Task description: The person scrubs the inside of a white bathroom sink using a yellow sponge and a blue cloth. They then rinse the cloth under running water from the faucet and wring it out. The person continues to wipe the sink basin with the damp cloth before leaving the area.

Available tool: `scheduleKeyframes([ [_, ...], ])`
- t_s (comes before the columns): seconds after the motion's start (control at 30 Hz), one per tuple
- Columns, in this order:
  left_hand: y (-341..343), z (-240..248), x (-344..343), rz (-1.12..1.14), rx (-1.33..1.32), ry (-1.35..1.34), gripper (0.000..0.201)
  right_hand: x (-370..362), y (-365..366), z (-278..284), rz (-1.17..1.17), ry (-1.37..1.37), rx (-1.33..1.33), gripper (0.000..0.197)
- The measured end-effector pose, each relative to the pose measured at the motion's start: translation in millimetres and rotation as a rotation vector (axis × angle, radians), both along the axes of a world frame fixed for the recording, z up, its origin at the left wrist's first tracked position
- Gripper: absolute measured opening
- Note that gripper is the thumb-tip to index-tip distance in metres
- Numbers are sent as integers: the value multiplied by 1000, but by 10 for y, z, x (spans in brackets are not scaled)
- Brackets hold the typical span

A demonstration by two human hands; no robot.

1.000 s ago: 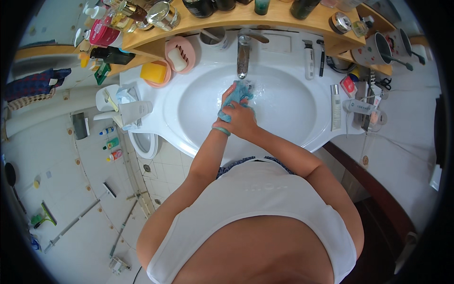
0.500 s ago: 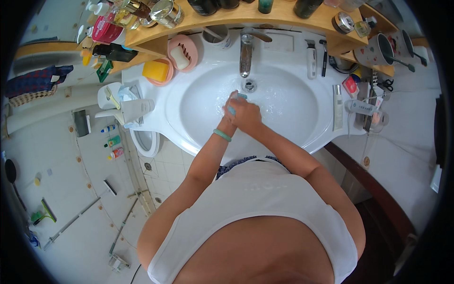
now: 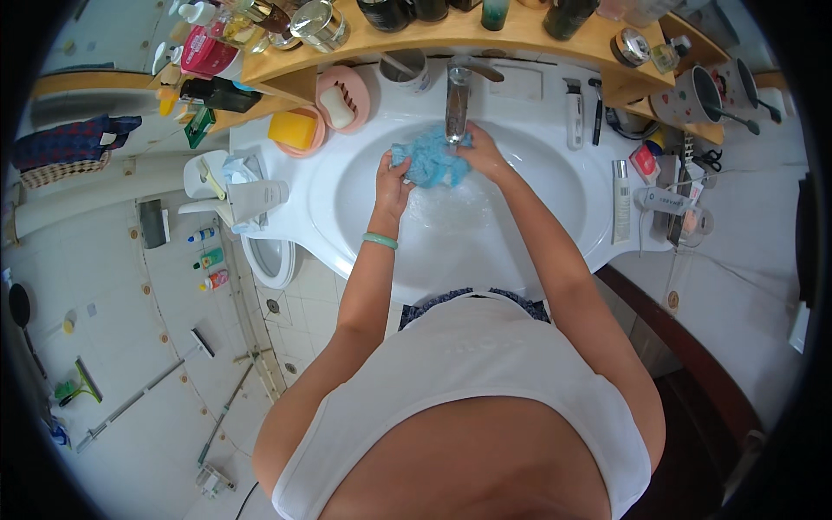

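Observation:
A crumpled light blue cloth [image 3: 431,157] is spread between my two hands, right below the spout of the chrome faucet [image 3: 458,106]. Its left edge is gripped by my left hand [image 3: 393,180], which has a pale green bangle on the wrist. My right hand [image 3: 483,152] pinches the right edge, close beside the spout. Water runs over the cloth and splashes into the white washbasin [image 3: 546,204]. Some of the fingers are hidden behind the cloth.
Left of the faucet, pink dishes hold a yellow soap bar [image 3: 292,130] and a white soap bar [image 3: 337,107]. A wooden shelf [image 3: 494,29] with bottles and jars overhangs the back. A razor [image 3: 574,113] and a white tube [image 3: 620,202] lie on the right rim.
The cloth was bunched between my clasped hands over the basin; now it is opened out under the running faucet. My hands have moved apart and farther toward the spout.

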State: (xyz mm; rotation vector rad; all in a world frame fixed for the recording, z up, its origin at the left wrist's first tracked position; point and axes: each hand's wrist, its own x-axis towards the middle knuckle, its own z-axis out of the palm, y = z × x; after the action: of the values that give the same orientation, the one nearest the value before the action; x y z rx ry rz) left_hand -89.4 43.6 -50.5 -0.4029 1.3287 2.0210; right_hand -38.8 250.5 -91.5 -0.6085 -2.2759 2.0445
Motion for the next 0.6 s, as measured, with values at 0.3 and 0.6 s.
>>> scheduleKeyframes([
  [0.3, 732, -408, 122, -139, -202, -12, 40, 874, 440, 729, -517, -216, 467, 35],
  [0.6, 568, -455, 3, 59, 114, -69, 33, 1191, 561, 126, -328, -229, 207, 41],
])
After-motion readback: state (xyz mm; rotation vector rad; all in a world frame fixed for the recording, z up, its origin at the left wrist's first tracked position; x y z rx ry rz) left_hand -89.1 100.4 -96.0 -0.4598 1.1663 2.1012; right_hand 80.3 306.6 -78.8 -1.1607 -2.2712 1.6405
